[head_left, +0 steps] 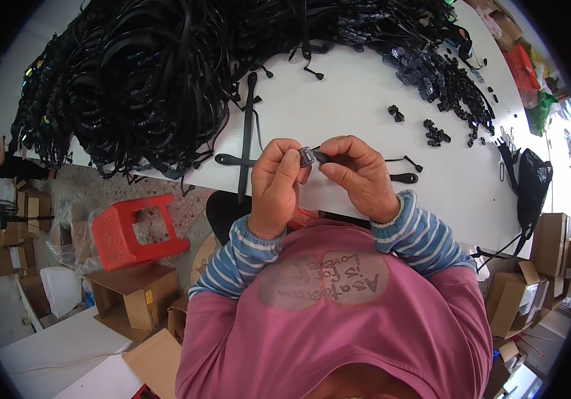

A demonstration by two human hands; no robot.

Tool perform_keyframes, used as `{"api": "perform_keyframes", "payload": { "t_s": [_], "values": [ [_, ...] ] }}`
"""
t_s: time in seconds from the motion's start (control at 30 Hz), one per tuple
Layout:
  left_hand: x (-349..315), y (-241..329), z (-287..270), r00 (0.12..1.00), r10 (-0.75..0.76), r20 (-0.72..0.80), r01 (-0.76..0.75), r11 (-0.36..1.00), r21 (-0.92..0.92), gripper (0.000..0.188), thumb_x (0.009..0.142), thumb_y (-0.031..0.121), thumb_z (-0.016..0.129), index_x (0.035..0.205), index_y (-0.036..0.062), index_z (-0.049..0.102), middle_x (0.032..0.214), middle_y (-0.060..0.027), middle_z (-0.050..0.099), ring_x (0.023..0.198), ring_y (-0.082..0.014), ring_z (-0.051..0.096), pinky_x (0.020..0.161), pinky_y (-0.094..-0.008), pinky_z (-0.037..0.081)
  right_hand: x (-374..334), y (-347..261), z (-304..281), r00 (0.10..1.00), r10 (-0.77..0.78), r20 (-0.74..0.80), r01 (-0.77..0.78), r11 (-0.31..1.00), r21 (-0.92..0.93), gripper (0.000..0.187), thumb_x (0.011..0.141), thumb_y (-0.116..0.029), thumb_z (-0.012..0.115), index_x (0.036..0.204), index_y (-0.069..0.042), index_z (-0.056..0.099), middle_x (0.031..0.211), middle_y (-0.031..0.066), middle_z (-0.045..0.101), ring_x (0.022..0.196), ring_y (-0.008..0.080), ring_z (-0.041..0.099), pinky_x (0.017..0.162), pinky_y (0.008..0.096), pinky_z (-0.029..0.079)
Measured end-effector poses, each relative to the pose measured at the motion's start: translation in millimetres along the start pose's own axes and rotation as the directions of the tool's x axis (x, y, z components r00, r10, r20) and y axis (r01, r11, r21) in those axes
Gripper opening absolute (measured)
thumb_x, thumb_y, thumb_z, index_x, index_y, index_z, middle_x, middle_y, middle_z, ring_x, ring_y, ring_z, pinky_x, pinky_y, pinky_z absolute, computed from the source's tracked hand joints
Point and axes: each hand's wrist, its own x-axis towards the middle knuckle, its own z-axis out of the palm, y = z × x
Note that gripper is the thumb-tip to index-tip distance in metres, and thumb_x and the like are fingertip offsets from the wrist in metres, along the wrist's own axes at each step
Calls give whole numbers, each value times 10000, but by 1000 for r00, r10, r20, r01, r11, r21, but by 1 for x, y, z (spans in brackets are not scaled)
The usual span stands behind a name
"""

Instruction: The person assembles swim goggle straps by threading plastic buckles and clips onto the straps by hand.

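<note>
Close in front of me, at the table's near edge, my left hand (276, 185) pinches a small dark grey plastic buckle (306, 157) between thumb and fingers. My right hand (360, 174) grips the tip of a black strap (323, 158), which meets the buckle's right side; whether it passes through cannot be seen. Behind and beside my left hand lie two black straps, one pointing away from me (248, 126) and one crossing it sideways (232, 159). Past my right wrist shows a rounded black strap end (404, 178) with a hole, and a thin cord with a small black tip (418, 167).
A big heap of black straps (145, 80) covers the table's far left. Dark buckles (425, 73) and small black pieces (437, 133) lie at the far right of the white table (352, 93). A black bag (533, 179), red stool (122, 233) and cardboard boxes (132, 292) stand around.
</note>
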Motion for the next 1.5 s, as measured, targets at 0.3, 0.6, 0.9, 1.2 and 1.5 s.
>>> {"api": "perform_keyframes", "payload": {
  "t_s": [0.3, 0.6, 0.9, 1.2, 1.5],
  "values": [
    [-4, 7, 7, 1000, -21, 0, 21, 1000, -17, 113, 907, 104, 405, 913, 11, 468, 714, 9, 446, 634, -59, 372, 592, -185, 334, -4, -1, 5, 996, -87, -21, 83, 985, -151, 181, 756, 32, 599, 932, -8, 593, 901, 41, 549, 811, 93, 514, 732, 219, 431],
    [-6, 1, 13, 998, -69, 10, 68, 994, 81, 119, 909, 128, 413, 908, 25, 473, 725, 15, 459, 634, -44, 374, 575, -179, 330, -7, -7, 5, 978, -190, -84, 169, 963, -210, 126, 718, 34, 632, 827, -7, 583, 820, 56, 604, 739, 107, 548, 657, 226, 449],
    [-8, 0, 6, 930, 252, 268, -365, 546, 754, 76, 836, 126, 512, 788, 71, 492, 596, -49, 465, 510, -205, 368, 611, -313, 275, -3, -28, -3, 937, -288, 200, 340, 606, -719, 169, 750, -120, 620, 697, -6, 507, 594, 78, 502, 516, 180, 485, 497, 285, 394],
    [-8, 9, 1, 917, 203, 343, -398, 396, 828, 57, 819, 104, 540, 808, 59, 507, 625, -30, 471, 566, -161, 342, 609, -282, 281, -5, -22, -1, 881, -372, 293, 459, 513, -725, 111, 669, 1, 574, 609, -15, 482, 509, 83, 447, 428, 224, 438, 407, 308, 354],
    [-11, 5, -10, 939, 186, 290, -344, 446, 826, 80, 805, 115, 539, 780, 85, 469, 583, -7, 495, 501, -178, 425, 618, -322, 237, -7, -18, 4, 816, -460, 350, 560, 481, -675, 95, 646, 39, 559, 613, -18, 489, 548, 86, 503, 459, 208, 487, 432, 275, 388]
  ]
}}
